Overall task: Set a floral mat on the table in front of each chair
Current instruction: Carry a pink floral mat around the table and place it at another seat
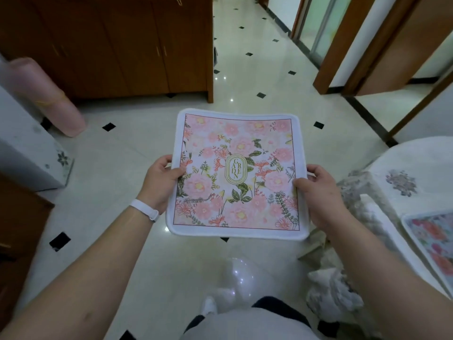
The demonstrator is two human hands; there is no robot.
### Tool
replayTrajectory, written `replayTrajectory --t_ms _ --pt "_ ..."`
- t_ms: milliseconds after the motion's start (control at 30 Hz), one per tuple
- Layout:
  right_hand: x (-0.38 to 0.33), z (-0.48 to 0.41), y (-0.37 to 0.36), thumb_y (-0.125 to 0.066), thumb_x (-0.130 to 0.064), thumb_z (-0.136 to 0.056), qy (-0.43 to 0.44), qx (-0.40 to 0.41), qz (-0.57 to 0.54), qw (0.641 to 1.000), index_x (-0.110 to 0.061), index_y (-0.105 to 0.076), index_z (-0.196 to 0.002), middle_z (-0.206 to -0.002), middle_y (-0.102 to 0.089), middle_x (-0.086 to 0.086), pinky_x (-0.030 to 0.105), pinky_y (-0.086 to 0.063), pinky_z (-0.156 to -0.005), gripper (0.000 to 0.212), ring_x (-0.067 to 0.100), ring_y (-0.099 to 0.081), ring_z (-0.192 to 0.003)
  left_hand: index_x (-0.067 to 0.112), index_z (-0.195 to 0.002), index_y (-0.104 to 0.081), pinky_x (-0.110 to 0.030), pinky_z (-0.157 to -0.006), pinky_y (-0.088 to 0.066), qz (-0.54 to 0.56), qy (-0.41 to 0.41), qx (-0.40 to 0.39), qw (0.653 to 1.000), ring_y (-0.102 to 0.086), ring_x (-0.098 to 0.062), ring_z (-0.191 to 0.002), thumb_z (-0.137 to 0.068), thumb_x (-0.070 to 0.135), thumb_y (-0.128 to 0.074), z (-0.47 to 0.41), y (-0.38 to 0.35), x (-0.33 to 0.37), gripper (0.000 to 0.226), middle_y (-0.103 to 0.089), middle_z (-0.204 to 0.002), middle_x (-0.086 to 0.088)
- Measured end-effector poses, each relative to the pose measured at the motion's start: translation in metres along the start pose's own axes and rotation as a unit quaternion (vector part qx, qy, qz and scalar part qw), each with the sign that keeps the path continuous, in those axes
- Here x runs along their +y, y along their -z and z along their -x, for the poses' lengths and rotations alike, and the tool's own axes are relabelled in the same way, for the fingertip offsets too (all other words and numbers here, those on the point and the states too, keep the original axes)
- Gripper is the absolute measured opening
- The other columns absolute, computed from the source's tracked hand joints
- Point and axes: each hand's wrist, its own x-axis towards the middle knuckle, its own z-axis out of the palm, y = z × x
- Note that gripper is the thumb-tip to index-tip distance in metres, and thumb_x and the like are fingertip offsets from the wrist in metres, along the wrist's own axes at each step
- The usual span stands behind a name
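Observation:
A square floral mat (236, 173) with pink flowers, a white border and a gold oval label is held flat in the air above the tiled floor. My left hand (160, 184) grips its left edge, thumb on top. My right hand (316, 190) grips its right edge the same way. At the right edge of view stands the table (414, 163) under a white flowered cloth. A second floral mat (434, 241) lies on it near the corner, partly cut off by the frame.
A brown wooden cabinet (117, 45) stands ahead on the left. A pink rolled object (46, 94) leans beside a pale appliance (27, 148). Wooden door frames (348, 45) line the right of a hallway. A chair with a pale cover (335, 290) sits by the table.

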Motion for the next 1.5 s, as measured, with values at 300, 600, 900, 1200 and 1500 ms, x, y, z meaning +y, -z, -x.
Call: replayTrajectory --t_ms 300,600,900,1200,1500 --pt "-0.012 -0.081 0.019 -0.055 0.001 -0.087 -0.003 0.078 -0.016 0.997 -0.018 -0.057 -0.104 -0.087 -0.074 0.004 0.042 -0.056 -0.071 0.026 0.027 -0.067 -0.074 0.016 -0.098 -0.063 -0.032 -0.060 -0.057 -0.023 0.029 -0.077 0.996 -0.071 -0.022 -0.073 -0.090 0.001 -0.060 -0.103 -0.080 0.009 0.017 -0.072 -0.093 -0.009" --pt "-0.004 -0.248 0.058 -0.055 -0.001 -0.086 -0.054 0.105 -0.059 0.991 -0.021 -0.058 -0.103 -0.081 -0.075 0.000 0.049 -0.059 -0.071 0.026 0.032 -0.072 -0.078 0.015 -0.101 -0.061 -0.039 -0.067 -0.057 -0.077 0.053 -0.115 0.989 -0.070 -0.028 -0.078 -0.091 0.002 -0.059 -0.245 -0.218 0.015 0.016 -0.071 -0.096 -0.011" --pt "-0.038 -0.380 0.155 -0.055 -0.002 -0.088 -0.063 0.196 -0.057 0.977 -0.022 -0.057 -0.105 -0.086 -0.070 0.001 0.029 -0.049 -0.055 0.026 0.022 -0.062 -0.063 0.013 -0.113 -0.060 -0.054 -0.081 -0.056 -0.091 0.066 -0.222 0.968 -0.070 -0.039 -0.093 -0.089 0.009 -0.065 -0.347 -0.395 0.053 0.025 -0.072 -0.105 -0.017" --pt "-0.055 -0.463 0.189 -0.056 -0.004 -0.090 -0.089 0.251 -0.065 0.962 -0.019 -0.055 -0.110 -0.088 -0.069 -0.002 0.025 -0.048 -0.048 0.025 0.011 -0.063 -0.055 0.012 -0.119 -0.058 -0.051 -0.075 -0.058 -0.111 0.061 -0.277 0.952 -0.072 -0.037 -0.086 -0.089 0.008 -0.065 -0.433 -0.500 0.071 0.032 -0.073 -0.100 -0.017" --pt "-0.070 -0.576 0.194 -0.051 -0.003 -0.093 -0.142 0.313 -0.089 0.935 -0.014 -0.055 -0.113 -0.093 -0.069 0.003 0.020 -0.049 -0.041 0.024 0.008 -0.068 -0.053 0.005 -0.111 -0.065 -0.034 -0.059 -0.057 -0.102 0.120 -0.366 0.917 -0.071 -0.027 -0.073 -0.088 0.008 -0.065 -0.561 -0.607 0.069 0.023 -0.074 -0.092 -0.014"
